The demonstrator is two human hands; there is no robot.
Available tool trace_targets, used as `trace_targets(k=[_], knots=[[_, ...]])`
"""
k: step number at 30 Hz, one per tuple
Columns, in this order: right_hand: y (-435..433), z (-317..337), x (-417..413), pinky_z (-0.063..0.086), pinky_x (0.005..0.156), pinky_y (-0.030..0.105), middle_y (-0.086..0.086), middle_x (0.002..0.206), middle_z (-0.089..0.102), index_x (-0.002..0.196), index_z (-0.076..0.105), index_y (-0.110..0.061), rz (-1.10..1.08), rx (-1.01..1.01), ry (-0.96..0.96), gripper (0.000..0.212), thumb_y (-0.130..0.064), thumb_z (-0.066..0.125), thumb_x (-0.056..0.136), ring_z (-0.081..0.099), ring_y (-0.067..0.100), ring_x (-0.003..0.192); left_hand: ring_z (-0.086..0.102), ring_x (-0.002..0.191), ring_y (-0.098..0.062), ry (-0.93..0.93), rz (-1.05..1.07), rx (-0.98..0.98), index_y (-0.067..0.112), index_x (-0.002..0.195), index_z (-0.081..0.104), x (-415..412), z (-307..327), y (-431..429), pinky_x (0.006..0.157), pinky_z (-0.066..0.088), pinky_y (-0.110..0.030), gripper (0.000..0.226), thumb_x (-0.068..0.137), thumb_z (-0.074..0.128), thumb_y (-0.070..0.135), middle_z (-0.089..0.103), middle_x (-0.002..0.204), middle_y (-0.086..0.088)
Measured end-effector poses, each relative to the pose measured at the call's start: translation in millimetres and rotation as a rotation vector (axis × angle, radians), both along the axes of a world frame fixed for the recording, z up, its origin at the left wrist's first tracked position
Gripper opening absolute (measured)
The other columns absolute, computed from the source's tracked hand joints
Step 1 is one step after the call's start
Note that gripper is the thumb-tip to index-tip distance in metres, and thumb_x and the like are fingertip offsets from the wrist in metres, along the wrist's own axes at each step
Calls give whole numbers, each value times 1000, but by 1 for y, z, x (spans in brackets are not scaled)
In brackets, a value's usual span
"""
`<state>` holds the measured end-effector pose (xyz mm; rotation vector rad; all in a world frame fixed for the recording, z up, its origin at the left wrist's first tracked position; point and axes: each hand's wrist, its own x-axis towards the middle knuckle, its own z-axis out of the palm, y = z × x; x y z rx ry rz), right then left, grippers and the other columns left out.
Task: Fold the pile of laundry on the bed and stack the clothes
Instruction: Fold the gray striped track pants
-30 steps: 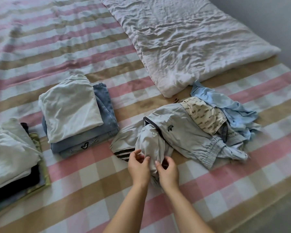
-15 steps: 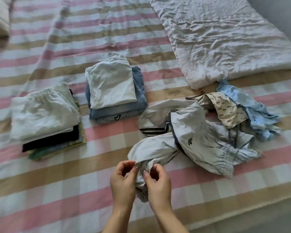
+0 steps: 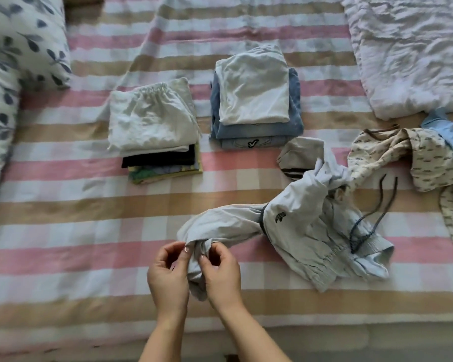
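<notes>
You face a bedsheet [image 3: 63, 220] checked in pink, tan and white, a pale grey jacket [image 3: 298, 220] with a black logo, and a white pillow [image 3: 24, 40] printed with blue leaves.

Both hands pinched one end of the pale grey sportswear garment [image 3: 298, 223], left hand [image 3: 168, 273] and right hand [image 3: 221, 275] just beside each other, thumbs and fingers curled on the fabric. Sleeve or leg: could not tell. The garment's dark drawstring [image 3: 372, 220] lay loose. Two folded stacks sat on the striped bed [image 3: 63, 205]: one topped by a white drawstring piece [image 3: 152, 121], one by a white top [image 3: 254, 87] over denim. A cream patterned garment [image 3: 403, 152] lay unfolded to the right.
</notes>
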<state>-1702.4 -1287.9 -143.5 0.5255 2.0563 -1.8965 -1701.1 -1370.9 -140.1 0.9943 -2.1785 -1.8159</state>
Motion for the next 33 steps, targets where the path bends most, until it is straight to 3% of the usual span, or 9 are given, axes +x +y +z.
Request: trace_targets(k=[8,11,13,15,20,24,27,31,33], knots=[[9,-37,-3,44,89,21,2,107,64,111,60,-9,200,-10,-234,30,4,48,87,58,13,102,54,113,-25,-270,-199,92,8,116,56,-1,-38,-4,95,44,-34,33,86,55,-6,60,119,-12],[28,-38,-2,40,98,22,1,120,59,121,56,-9,170,40,-231,33,-1,50,89,53,12,112,35,130,-24,-314,-368,-184,9,132,47,-1,-36,5,110,23,-30,49,86,60,2,45,136,-8],[50,-35,3,41,92,14,0,115,61,113,59,-13,41,68,-181,27,-1,52,89,55,9,107,27,132,-23,-233,-443,-401,11,132,47,-2,-27,23,107,13,-21,50,85,62,6,40,139,-5],[78,-30,9,41,83,7,-1,104,64,101,62,-18,-123,112,-120,26,2,52,88,58,6,99,29,130,-22,-138,-512,-468,11,127,52,-6,-17,51,107,12,-19,46,83,63,5,42,136,-5],[162,-33,23,41,84,22,2,98,62,96,61,-17,-475,288,-118,27,7,51,87,59,19,96,48,105,-13,29,-831,-386,8,107,63,-16,-13,130,95,26,-7,31,79,62,-6,59,110,-1],[232,-41,25,40,79,25,2,100,49,100,62,-13,-630,524,-104,27,8,51,86,54,20,87,55,104,-17,-47,-1148,-322,7,107,64,-12,-39,194,90,36,-14,26,83,57,1,61,107,-5],[266,-45,26,37,78,22,0,99,46,101,61,-14,-699,523,-147,28,7,50,86,51,14,82,50,114,-19,-149,-1271,-345,13,121,56,-5,-62,233,95,37,-22,36,85,56,13,53,121,-5],[273,-51,36,39,77,21,-2,94,51,98,61,-15,-648,508,-169,25,5,52,86,50,2,79,32,124,-19,-230,-1367,-657,28,134,35,5,-87,253,96,31,-27,62,78,61,38,34,132,2],[271,-55,42,42,79,22,-1,97,54,97,61,-16,-626,481,-178,25,5,53,86,52,5,83,29,122,-19,-209,-1393,-766,31,136,31,8,-95,251,95,31,-27,63,80,58,37,30,133,2]])
